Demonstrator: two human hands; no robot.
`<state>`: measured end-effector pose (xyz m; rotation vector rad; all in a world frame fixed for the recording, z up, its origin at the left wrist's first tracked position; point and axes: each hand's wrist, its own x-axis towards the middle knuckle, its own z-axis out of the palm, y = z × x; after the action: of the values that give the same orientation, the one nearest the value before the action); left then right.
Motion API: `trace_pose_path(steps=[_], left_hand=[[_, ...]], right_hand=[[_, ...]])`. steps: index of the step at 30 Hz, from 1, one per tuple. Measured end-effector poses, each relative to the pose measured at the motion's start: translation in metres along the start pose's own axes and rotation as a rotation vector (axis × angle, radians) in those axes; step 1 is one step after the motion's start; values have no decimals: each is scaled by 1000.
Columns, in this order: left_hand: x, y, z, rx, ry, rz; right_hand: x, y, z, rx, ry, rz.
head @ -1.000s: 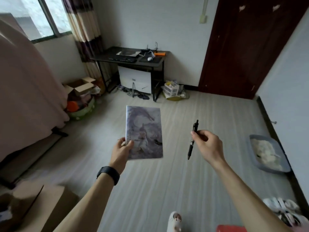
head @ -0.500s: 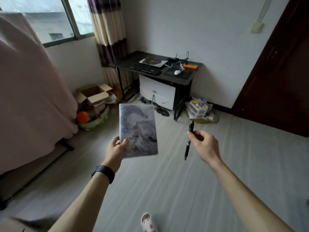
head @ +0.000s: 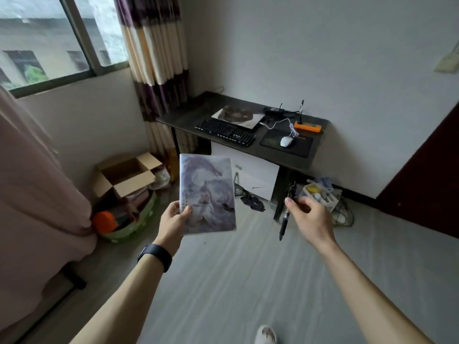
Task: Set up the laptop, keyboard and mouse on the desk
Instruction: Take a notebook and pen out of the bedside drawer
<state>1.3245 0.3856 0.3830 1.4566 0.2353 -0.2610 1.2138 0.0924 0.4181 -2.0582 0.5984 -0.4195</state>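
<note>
A notebook and a pen are held out before the desk, where the devices are already laid.

The notebook (head: pixel 207 194) is pinched at its lower corner by the left hand (head: pixel 173 217), thumb on the cover, so that it is kept upright. The pen (head: pixel 284 220) is gripped in the curled fingers of the right hand (head: pixel 310 217), tip downward. On the desk (head: pixel 188 115), well ahead, the laptop (head: pixel 238 116) lies flat, apparently closed. The keyboard (head: pixel 224 132) is placed just in front of it, and the mouse (head: pixel 286 141) on the mouse pad (head: pixel 300 145), probably for the right hand.
</note>
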Motion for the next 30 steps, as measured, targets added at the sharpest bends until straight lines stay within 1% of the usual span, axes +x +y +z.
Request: trace_pose_path(steps=[3, 6, 7, 9, 10, 11, 13, 15, 18, 19, 20, 24, 30], left_hand=[[92, 23, 7, 70, 13, 46], [192, 42, 7, 140, 60, 80], [218, 49, 5, 158, 78, 68], [303, 72, -5, 176, 115, 60], [315, 77, -8, 194, 122, 58], [353, 88, -16, 213, 157, 46], [397, 107, -22, 217, 210, 51], [467, 126, -31, 206, 237, 36], [557, 145, -40, 206, 231, 36], [604, 150, -47, 221, 228, 43], [625, 153, -48, 226, 218, 43], [759, 176, -57, 269, 160, -5], [919, 208, -52, 423, 80, -103]], right_hand=[[90, -14, 52, 15, -2, -19], [185, -21, 111, 32, -30, -19], [209, -24, 129, 34, -47, 4], [285, -44, 182, 9, -103, 8], [293, -48, 186, 6, -117, 7], [326, -60, 212, 4, -142, 3], [364, -78, 241, -24, -184, -20], [426, -96, 286, -51, -209, -14], [492, -115, 343, -47, -224, -11], [525, -116, 376, -43, -215, 3], [539, -117, 390, -41, -210, 25], [627, -131, 476, -43, -196, 109], [742, -154, 562, -61, -182, 236]])
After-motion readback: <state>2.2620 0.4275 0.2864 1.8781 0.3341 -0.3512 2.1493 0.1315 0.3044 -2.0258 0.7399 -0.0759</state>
